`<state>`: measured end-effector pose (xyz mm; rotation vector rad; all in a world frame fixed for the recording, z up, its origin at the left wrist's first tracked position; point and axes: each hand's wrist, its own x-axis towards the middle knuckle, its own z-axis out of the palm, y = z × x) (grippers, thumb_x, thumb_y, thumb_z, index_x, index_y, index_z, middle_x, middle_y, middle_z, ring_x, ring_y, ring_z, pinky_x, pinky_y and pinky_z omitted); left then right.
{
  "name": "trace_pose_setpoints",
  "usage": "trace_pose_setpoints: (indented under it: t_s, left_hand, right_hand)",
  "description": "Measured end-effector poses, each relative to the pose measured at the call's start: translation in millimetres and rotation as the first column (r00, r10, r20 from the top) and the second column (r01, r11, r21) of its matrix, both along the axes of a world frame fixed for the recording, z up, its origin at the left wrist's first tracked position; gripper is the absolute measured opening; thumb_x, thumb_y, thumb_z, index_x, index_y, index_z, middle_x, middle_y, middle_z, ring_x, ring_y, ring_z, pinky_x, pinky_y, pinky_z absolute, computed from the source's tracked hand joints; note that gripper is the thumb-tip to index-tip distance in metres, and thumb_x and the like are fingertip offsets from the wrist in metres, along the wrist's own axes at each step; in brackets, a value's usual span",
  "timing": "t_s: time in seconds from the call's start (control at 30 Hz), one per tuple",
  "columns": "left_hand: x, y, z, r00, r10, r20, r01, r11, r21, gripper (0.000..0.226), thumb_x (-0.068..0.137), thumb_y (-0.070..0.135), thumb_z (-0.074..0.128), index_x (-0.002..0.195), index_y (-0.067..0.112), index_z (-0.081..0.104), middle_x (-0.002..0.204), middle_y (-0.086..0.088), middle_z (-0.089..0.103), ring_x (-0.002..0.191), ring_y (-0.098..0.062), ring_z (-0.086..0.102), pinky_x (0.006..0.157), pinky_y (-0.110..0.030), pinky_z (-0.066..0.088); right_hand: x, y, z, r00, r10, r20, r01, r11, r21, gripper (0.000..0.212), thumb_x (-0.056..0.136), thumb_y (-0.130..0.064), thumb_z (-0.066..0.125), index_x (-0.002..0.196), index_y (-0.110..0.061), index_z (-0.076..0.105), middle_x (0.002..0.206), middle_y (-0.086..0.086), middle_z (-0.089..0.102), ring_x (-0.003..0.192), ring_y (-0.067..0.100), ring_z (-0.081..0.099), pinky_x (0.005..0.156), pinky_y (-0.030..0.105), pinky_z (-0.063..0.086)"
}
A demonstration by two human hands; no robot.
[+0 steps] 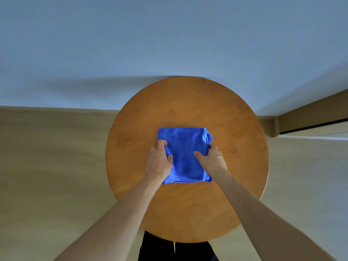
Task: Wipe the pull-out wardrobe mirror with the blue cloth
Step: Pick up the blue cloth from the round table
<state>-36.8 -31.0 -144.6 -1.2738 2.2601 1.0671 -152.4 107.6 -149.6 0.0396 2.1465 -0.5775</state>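
Observation:
A folded blue cloth [183,147] lies in the middle of a round wooden table [188,204]. My left hand [159,162] grips the cloth's left edge, fingers curled over it and thumb on top. At the right edge, my right hand [211,157] holds the cloth with the thumb on top and the fingers tucked under the folded side. The wardrobe mirror is not in view.
The table stands against a pale wall [169,44]. A light wood floor [47,157] spreads to both sides. At the right edge, a wooden frame or skirting with a dark gap [310,121] runs along the wall. My dark trousers [175,251] show under the table.

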Motion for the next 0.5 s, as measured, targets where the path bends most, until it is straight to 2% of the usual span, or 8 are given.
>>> trace_pose_setpoints:
  t_s: [0.07, 0.13, 0.23, 0.3, 0.4, 0.5]
  left_hand:
    - [0.2, -1.4, 1.7, 1.000, 0.004, -0.008, -0.004, 1.000, 0.006, 0.043, 0.095, 0.013, 0.058, 0.135, 0.020, 0.044, 0.107, -0.011, 0.055, 0.079, -0.027, 0.058, 0.062, -0.034, 0.041]
    - [2.3, -1.9, 5.4, 1.000, 0.008, -0.014, -0.007, 1.000, 0.020, 0.044, 0.093, 0.011, 0.057, 0.133, 0.023, 0.045, 0.107, -0.008, 0.055, 0.080, -0.025, 0.058, 0.061, -0.031, 0.039]
    - [7.7, 1.5, 14.6, 0.997, 0.036, -0.062, -0.033, 0.998, 0.061, 0.046, 0.088, 0.006, 0.057, 0.130, 0.023, 0.048, 0.116, -0.005, 0.055, 0.092, -0.024, 0.060, 0.072, -0.034, 0.048]
    - [12.0, 5.6, 23.2, 0.993, 0.062, -0.104, -0.054, 0.996, 0.074, 0.046, 0.085, 0.003, 0.057, 0.126, 0.023, 0.049, 0.120, -0.003, 0.055, 0.098, -0.021, 0.058, 0.080, -0.036, 0.050]
    - [17.9, 12.0, 41.2, 0.978, 0.133, -0.164, -0.116, 0.987, 0.110, 0.046, 0.083, 0.000, 0.057, 0.121, 0.025, 0.049, 0.122, 0.002, 0.053, 0.095, -0.015, 0.058, 0.079, -0.033, 0.052]
    - [24.1, 16.6, 64.2, 0.965, 0.160, -0.207, -0.135, 0.982, 0.130, 0.049, 0.084, -0.001, 0.056, 0.125, 0.025, 0.049, 0.125, 0.004, 0.052, 0.097, -0.010, 0.056, 0.073, -0.019, 0.046]
  right_hand:
    - [-3.0, 0.8, 1.2, 0.996, -0.073, 0.055, 0.074, 0.997, -0.029, 0.044, 0.088, -0.032, 0.066, 0.126, -0.012, 0.056, 0.130, 0.012, 0.056, 0.103, 0.030, 0.064, 0.087, 0.041, 0.055]
    - [-3.5, 2.1, 3.2, 0.991, -0.098, 0.093, 0.102, 0.994, -0.040, 0.033, 0.085, -0.023, 0.066, 0.116, -0.015, 0.059, 0.127, 0.012, 0.056, 0.094, 0.028, 0.066, 0.079, 0.039, 0.058]
    - [-0.8, 5.5, 10.7, 0.976, -0.155, 0.152, 0.164, 0.985, -0.052, 0.037, 0.082, -0.019, 0.065, 0.118, -0.015, 0.054, 0.117, 0.009, 0.058, 0.093, 0.027, 0.064, 0.080, 0.042, 0.058]
    - [2.4, 8.4, 21.7, 0.965, -0.188, 0.181, 0.203, 0.977, -0.068, 0.041, 0.082, -0.019, 0.065, 0.120, -0.015, 0.050, 0.105, 0.003, 0.061, 0.089, 0.022, 0.064, 0.073, 0.039, 0.057]
    - [6.9, 13.5, 42.3, 0.962, -0.191, 0.193, 0.212, 0.973, -0.092, 0.043, 0.081, -0.019, 0.064, 0.120, -0.015, 0.048, 0.103, 0.004, 0.062, 0.087, 0.022, 0.064, 0.063, 0.033, 0.053]
    - [9.9, 17.3, 68.5, 0.964, -0.180, 0.198, 0.209, 0.968, -0.138, 0.045, 0.079, -0.021, 0.065, 0.120, -0.018, 0.048, 0.106, 0.004, 0.063, 0.088, 0.022, 0.065, 0.062, 0.032, 0.051]
